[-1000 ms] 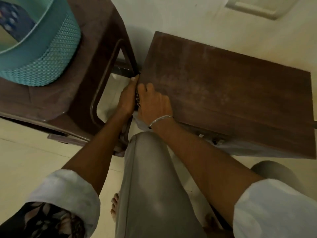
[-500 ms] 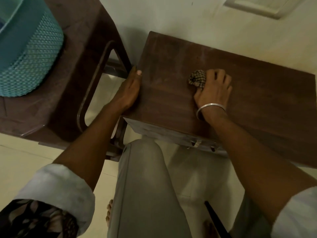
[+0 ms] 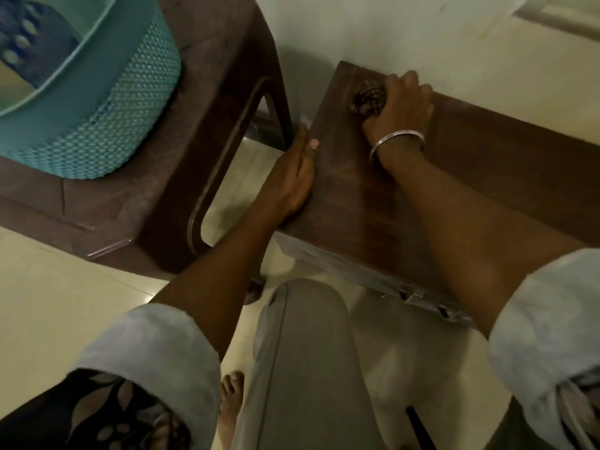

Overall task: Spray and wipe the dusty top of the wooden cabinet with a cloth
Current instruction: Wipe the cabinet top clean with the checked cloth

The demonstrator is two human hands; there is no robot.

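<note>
The dark wooden cabinet top (image 3: pixel 506 164) runs from the middle to the right edge, pale dust showing along its back. My right hand (image 3: pixel 402 102), with a silver bangle on the wrist, holds a balled checked cloth (image 3: pixel 368 95) against the top near the back left corner, close to the wall. My left hand (image 3: pixel 292 180) lies flat along the cabinet's left edge, thumb on the top surface, fingers straight. No spray bottle is in view.
A brown plastic stool (image 3: pixel 207 131) stands left of the cabinet with a teal perforated basket (image 3: pixel 107 112) on it. The white wall (image 3: pixel 389 30) is right behind the cabinet. My grey-trousered knee (image 3: pixel 305 345) is in front, over pale floor tiles.
My right hand has carried the cloth from the cabinet's left front edge out over the top, then back and left to the rear corner. My left hand stays on the left edge.
</note>
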